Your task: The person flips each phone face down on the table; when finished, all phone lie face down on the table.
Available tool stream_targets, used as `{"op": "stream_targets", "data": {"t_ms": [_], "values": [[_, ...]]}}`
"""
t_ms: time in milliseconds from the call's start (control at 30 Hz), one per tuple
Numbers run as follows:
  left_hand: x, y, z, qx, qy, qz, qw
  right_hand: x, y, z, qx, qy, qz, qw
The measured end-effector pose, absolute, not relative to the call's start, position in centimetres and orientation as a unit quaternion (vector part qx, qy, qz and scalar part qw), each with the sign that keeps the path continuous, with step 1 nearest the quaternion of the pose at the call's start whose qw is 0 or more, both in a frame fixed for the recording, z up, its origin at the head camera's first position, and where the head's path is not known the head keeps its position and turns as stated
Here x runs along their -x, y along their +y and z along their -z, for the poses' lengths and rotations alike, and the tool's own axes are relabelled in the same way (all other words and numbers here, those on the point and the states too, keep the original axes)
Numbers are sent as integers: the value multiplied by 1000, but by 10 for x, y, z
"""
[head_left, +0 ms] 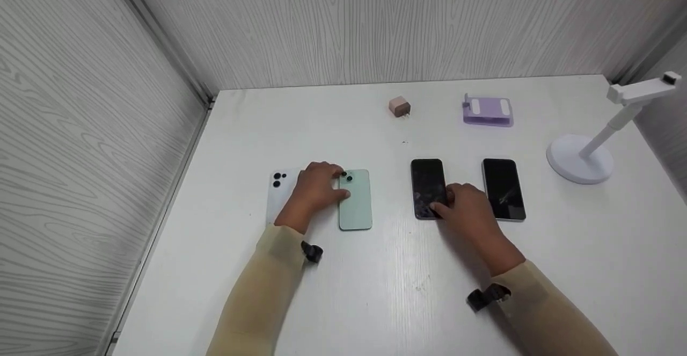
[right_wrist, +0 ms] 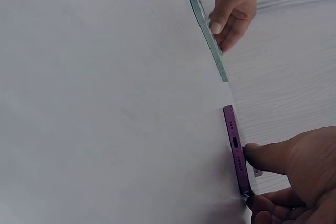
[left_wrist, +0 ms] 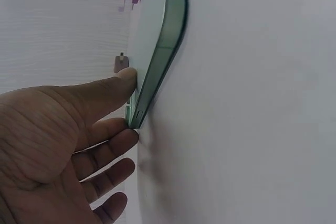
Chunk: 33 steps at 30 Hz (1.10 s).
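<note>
A mint-green phone (head_left: 356, 205) lies back up on the white table, with my left hand (head_left: 320, 188) at its upper left edge. In the left wrist view the thumb (left_wrist: 125, 78) touches its back and the index finger pinches the edge. Beneath the left wrist, a white phone (head_left: 276, 200) is partly hidden. My right hand (head_left: 468, 210) pinches a dark-screened phone (head_left: 428, 184), thumb over the screen and fingers at its right edge. Its purple bottom edge (right_wrist: 235, 142) shows in the right wrist view. Another dark-screened phone (head_left: 504, 187) lies right of that hand.
A pink charger plug (head_left: 400, 106) sits toward the back of the table. Right of it lies a purple phone stand (head_left: 487, 110). A white stand with a round base (head_left: 578, 162) rises at the far right. Panels border the table's back (head_left: 365, 28) and left side.
</note>
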<state>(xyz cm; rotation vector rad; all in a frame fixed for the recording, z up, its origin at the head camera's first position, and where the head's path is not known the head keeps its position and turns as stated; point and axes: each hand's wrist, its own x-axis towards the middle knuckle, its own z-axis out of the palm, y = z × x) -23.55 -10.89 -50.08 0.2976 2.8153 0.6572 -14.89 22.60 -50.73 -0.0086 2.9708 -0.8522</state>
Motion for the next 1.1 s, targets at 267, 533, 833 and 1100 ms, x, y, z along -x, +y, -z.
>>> {"op": "stream_targets", "data": {"t_ms": [267, 533, 833, 1100], "values": [[224, -86, 492, -94, 963, -231, 98, 148, 228, 509, 0, 958, 284, 26], [198, -35, 484, -198, 941, -243, 125, 148, 229, 512, -7, 957, 288, 28], [190, 2, 496, -258, 939, -199, 113, 148, 230, 512, -2, 955, 296, 26], [194, 10, 507, -274, 938, -190, 99, 149, 228, 512, 12, 957, 290, 22]]}}
